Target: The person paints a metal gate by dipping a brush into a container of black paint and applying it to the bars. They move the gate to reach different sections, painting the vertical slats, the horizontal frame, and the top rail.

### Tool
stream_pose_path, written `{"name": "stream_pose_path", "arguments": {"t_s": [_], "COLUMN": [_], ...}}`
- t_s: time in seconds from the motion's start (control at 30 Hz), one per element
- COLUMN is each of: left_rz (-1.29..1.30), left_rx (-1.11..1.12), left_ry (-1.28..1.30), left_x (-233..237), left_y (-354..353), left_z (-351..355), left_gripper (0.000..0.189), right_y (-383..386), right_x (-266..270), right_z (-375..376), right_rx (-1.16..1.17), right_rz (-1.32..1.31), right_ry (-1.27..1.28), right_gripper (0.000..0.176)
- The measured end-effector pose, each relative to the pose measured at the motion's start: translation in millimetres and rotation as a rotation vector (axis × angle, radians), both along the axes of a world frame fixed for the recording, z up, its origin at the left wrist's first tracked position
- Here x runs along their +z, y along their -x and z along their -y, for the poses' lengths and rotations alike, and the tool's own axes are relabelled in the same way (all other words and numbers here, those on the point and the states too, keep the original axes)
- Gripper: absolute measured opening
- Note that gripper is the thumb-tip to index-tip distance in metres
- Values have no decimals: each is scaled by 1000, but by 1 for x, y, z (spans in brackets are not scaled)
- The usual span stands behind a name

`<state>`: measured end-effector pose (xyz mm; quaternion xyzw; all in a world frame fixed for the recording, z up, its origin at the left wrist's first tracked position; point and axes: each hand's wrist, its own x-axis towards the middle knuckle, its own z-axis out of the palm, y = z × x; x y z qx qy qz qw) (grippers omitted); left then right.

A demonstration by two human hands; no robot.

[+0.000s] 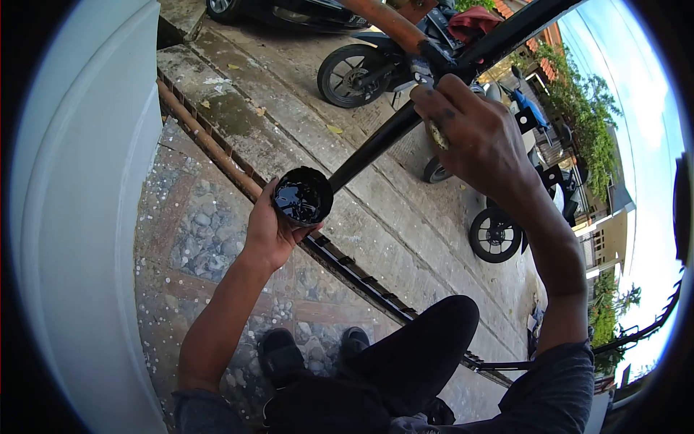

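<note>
A person's left hand point(269, 230) cups a small pot of black paint point(302, 196), fingers wrapped round its underside and its mouth kept level, likely so nothing spills. Just above the pot runs a slanting bar point(376, 147), black near the grip and orange farther up. The right hand point(478, 137) is clenched on a brush point(436, 135) held against the bar (only a sliver of handle shows; the bristles are hard to make out). Far beneath both hands stand parked motorbikes point(361, 72), partly hidden by the bar and cut off by the lens edge.
</note>
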<state>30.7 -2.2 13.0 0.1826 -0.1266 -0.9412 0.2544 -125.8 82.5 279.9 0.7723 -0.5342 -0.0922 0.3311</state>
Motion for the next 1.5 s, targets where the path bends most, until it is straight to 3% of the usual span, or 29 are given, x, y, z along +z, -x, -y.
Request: {"name": "stream_pose_path", "arguments": {"t_s": [0.13,0.4,0.53,0.63,0.73,0.87,0.93,1.07,1.13,1.27,1.3,1.43,1.5], "left_rz": [0,-1,12,49,64,85,111,145,134,161,175,162,147], "left_rx": [-3,-12,3,16,25,19,22,37,34,48,46,25,14], "left_ry": [-1,-8,-5,-28,-48,-45,-42,-51,-40,-42,-48,-43,-33], "left_x": [-2,-7,-11,-8,-15,-25,-27,-26,-28,-33,-32,-30,-30], "left_y": [-1,1,-4,-11,-15,-20,-22,-24,-24,-29,-29,-22,-20], "left_z": [-3,-8,-9,-9,-11,-13,-13,-14,-15,-16,-16,-14,-15], "left_gripper": [50,49,49,47,46,45,45,46,46,46,46,46,46], "right_y": [10,17,9,11,19,4,10,18,27,14,15,19,24], "right_x": [9,-16,7,-2,-34,-90,-113,-141,-137,-104,-105,-134,-132], "right_z": [7,8,5,-14,-27,-54,-62,-42,-30,-32,-33,-29,-23], "right_rx": [-44,-8,109,64,25,-249,-170,-85,-155,-20,47,-128,-158], "right_rz": [14,131,335,457,187,177,394,723,640,613,651,704,745], "right_ry": [149,25,266,224,224,-185,-251,-159,-10,326,323,6,110], "right_gripper": [23,29,27,28,34,41,41,31,19,19,18,16,15]}}
